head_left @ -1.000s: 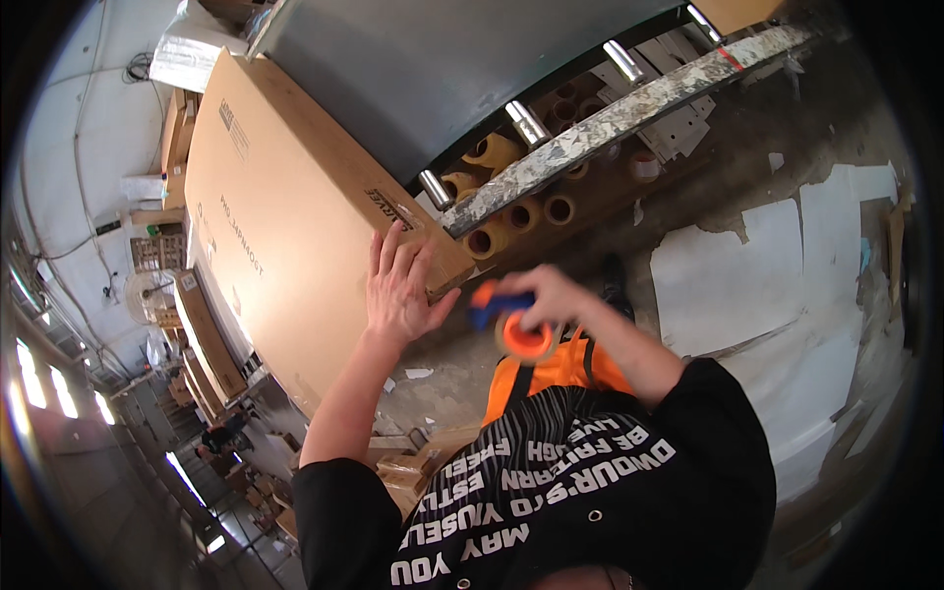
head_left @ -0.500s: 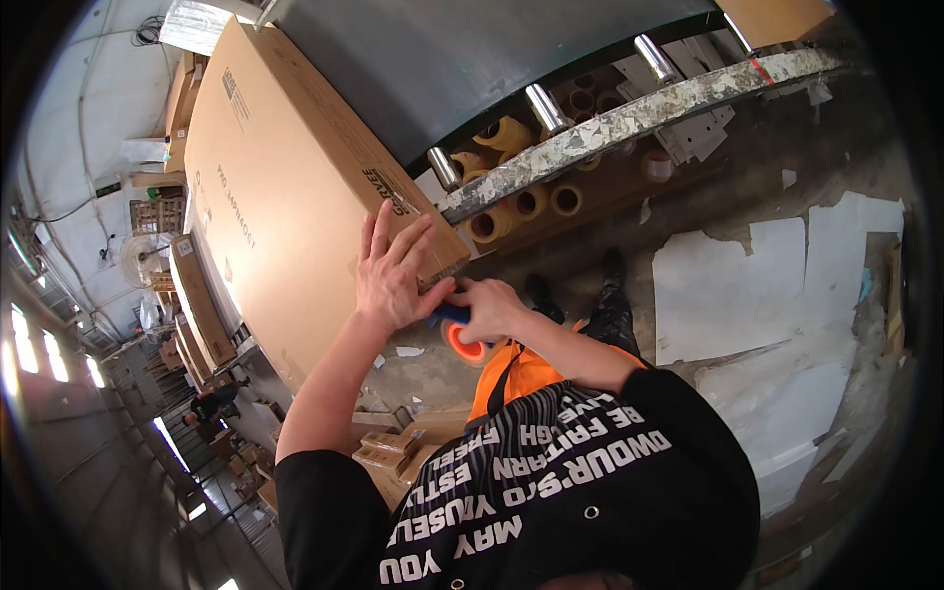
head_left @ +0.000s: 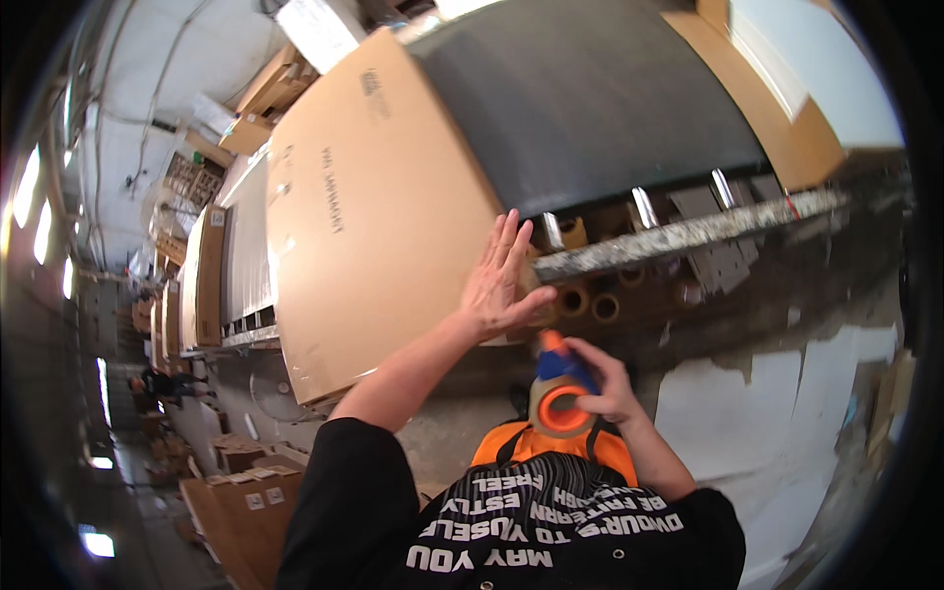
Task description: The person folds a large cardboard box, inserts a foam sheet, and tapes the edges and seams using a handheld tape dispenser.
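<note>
Large carton point(head_left: 374, 226): brown, broad face up, left end of the black belt point(head_left: 600, 88). Looks carried by it; actual support hidden.
Left hand point(head_left: 501, 290): at the large carton's right edge, near corner. Fingers straight and spread, released, palm toward the cardboard; nothing grasped.
Right hand point(head_left: 612, 383): just off that same corner of the large carton. Fingers wrapped around the tape dispenser point(head_left: 570, 368).
Dispenser: blue body, orange tip pointing at the large carton, orange hub, tan tape roll point(head_left: 540, 405) on it. Appears apart from the cardboard; tip is blurred, so can't rule out contact.
Carton, done: upper face flat and shut, no raised flap seen on it. Glossy patch point(head_left: 303, 372) by its lower left corner could be tape; can't confirm.
Carton, left: end by the hands mostly hidden, can't tell if it's taped. No strip made out between dispenser and large carton. My read: partway, near end probably not finished.
Rail point(head_left: 688, 228): speckled, runs right from the large carton's near right corner, 3 metal rollers point(head_left: 644, 208) beside it.
Hollow rolls point(head_left: 605, 308): at least 2, below the rail, just right of the large carton's corner.
Second carton point(head_left: 816, 147): well right of the large carton, across the belt; white panel point(head_left: 836, 59) by it.
White sheets point(head_left: 728, 413): on the floor, right of the large carton, well apart.
</note>
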Action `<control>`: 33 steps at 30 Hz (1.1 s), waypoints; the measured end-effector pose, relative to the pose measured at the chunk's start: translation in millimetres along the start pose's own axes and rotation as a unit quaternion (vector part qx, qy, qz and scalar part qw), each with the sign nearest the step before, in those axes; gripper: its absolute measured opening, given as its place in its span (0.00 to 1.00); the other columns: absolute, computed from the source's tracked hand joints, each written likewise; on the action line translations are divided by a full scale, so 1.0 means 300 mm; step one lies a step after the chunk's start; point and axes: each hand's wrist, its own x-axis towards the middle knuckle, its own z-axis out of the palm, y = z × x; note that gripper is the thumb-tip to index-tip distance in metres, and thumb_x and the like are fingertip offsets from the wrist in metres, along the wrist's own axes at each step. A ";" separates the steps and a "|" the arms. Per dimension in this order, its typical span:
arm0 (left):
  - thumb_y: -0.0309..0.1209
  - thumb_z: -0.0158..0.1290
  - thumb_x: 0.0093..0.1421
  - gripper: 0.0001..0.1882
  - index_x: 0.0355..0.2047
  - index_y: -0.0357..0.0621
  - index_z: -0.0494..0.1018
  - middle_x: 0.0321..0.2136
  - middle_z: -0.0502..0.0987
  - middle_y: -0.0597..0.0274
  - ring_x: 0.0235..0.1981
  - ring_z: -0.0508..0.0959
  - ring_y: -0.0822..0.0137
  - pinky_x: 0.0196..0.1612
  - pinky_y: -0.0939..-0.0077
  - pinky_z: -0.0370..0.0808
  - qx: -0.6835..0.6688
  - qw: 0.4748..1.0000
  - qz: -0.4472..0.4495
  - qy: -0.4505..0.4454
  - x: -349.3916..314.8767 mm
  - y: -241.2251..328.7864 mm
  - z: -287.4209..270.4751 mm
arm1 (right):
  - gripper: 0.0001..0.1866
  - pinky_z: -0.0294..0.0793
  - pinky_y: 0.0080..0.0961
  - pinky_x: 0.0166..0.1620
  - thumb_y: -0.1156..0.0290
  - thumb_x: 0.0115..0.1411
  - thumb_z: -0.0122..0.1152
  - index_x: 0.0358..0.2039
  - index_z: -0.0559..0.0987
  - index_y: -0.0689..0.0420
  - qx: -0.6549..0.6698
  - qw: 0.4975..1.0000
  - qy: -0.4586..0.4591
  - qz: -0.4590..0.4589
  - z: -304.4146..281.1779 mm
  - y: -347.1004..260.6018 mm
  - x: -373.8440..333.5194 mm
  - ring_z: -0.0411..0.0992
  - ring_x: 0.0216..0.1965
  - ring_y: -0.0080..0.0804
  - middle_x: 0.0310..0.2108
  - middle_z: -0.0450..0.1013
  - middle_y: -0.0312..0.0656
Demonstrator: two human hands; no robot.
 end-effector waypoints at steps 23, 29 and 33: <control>0.40 0.60 0.66 0.21 0.51 0.36 0.77 0.42 0.80 0.64 0.40 0.77 0.73 0.45 0.78 0.74 -0.315 0.650 -0.496 0.481 -1.731 -1.279 -0.416 | 0.20 0.71 0.45 0.58 0.62 0.49 0.66 0.41 0.85 0.58 -0.687 0.629 0.114 -0.346 0.785 0.151 0.665 0.69 0.58 0.55 0.54 0.74 0.56; 0.66 0.39 0.67 0.42 0.65 0.43 0.64 0.57 0.74 0.54 0.57 0.76 0.54 0.59 0.59 0.73 -0.659 0.592 -0.333 0.322 -1.638 -1.278 -0.400 | 0.20 0.78 0.44 0.50 0.72 0.41 0.54 0.35 0.84 0.63 -0.698 0.548 0.203 -0.414 0.564 0.043 0.590 0.77 0.43 0.53 0.39 0.80 0.51; 0.65 0.41 0.67 0.42 0.65 0.42 0.64 0.59 0.72 0.56 0.59 0.73 0.58 0.61 0.60 0.71 -0.591 0.614 -0.358 0.382 -1.674 -1.090 -0.276 | 0.20 0.79 0.43 0.49 0.69 0.36 0.54 0.31 0.85 0.60 -0.693 0.539 0.154 -0.452 0.366 -0.031 0.718 0.78 0.42 0.49 0.35 0.80 0.48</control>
